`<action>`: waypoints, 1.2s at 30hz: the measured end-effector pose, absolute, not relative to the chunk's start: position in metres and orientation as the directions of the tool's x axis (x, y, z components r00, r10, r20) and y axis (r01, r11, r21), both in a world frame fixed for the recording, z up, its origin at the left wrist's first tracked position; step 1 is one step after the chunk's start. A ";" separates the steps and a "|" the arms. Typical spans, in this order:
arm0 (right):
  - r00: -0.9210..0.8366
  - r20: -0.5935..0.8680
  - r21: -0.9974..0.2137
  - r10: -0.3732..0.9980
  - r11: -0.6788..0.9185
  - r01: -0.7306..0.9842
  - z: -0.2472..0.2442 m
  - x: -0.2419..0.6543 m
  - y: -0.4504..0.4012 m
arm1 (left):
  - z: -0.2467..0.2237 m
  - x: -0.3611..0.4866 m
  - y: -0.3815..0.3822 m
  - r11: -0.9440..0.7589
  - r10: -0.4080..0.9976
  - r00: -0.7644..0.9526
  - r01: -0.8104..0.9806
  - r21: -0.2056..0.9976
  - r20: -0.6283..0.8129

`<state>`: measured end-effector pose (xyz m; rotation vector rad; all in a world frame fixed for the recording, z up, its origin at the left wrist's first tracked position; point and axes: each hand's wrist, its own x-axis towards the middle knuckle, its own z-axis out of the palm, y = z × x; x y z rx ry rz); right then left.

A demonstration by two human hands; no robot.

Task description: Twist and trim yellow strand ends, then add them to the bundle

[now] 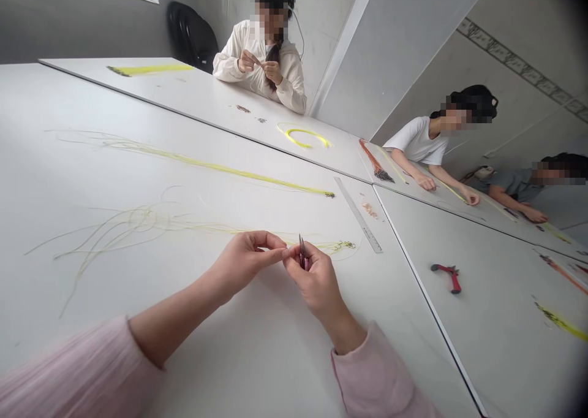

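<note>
I see my right hand [316, 277] with its fingers clamped on the tweezers [302, 252], above the tabletop [257, 350], inward from its right edge. My left hand [248, 258] pinches together, touching it, perhaps on something tiny.

the steel-coloured ruler [359, 216] bears fine marks too small to read, and no other lettering is legible.

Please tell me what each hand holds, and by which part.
The right hand holds a pointed tool by its lower part, tips up. What the left hand pinches, if anything, is too small to tell.
</note>
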<state>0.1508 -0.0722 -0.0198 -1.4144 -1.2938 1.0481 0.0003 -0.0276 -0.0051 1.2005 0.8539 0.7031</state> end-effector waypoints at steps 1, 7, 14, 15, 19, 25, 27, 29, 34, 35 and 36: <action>0.083 -0.001 -0.975 0.997 -0.019 0.222 -0.019 0.151 -0.072 | -0.004 0.000 -0.028 0.237 0.836 0.516 -0.031 0.971 -0.188; 0.078 0.015 -0.965 0.997 -0.006 0.263 -0.017 0.148 -0.073 | -0.006 0.000 -0.028 0.264 0.832 0.523 -0.076 0.962 -0.187; 0.080 -0.053 -0.977 0.995 -0.068 0.202 -0.019 0.151 -0.073 | -0.014 -0.002 -0.023 0.259 0.886 0.426 -0.133 0.957 -0.180; 0.077 -0.081 -0.981 0.994 -0.093 0.168 -0.019 0.152 -0.072 | -0.015 -0.002 -0.022 0.249 0.899 0.400 -0.130 0.960 -0.179; 0.066 -0.166 -0.985 0.984 -0.169 0.040 -0.020 0.154 -0.071 | -0.011 -0.003 -0.023 0.237 0.895 0.400 -0.051 0.970 -0.198; 0.065 -0.152 -0.987 0.986 -0.155 0.042 -0.021 0.152 -0.072 | 0.001 -0.002 -0.028 0.256 0.794 0.566 0.022 0.966 -0.223; 0.060 -0.143 -0.987 0.988 -0.147 0.070 -0.021 0.151 -0.072 | 0.001 -0.002 -0.027 0.242 0.806 0.550 0.030 0.970 -0.218; 0.059 -0.134 -0.986 0.989 -0.139 0.092 -0.021 0.150 -0.072 | 0.001 -0.003 -0.027 0.229 0.809 0.548 0.035 0.973 -0.210; 0.066 -0.097 -0.982 0.993 -0.106 0.155 -0.020 0.149 -0.072 | -0.003 -0.002 -0.026 0.239 0.807 0.555 0.004 0.971 -0.201; 0.058 -0.093 -0.981 0.994 -0.101 0.165 -0.019 0.148 -0.072 | -0.004 -0.002 -0.026 0.245 0.806 0.558 -0.011 0.969 -0.198; 0.050 -0.094 -0.980 0.994 -0.101 0.169 -0.019 0.148 -0.072 | -0.006 -0.002 -0.026 0.250 0.809 0.555 -0.025 0.968 -0.195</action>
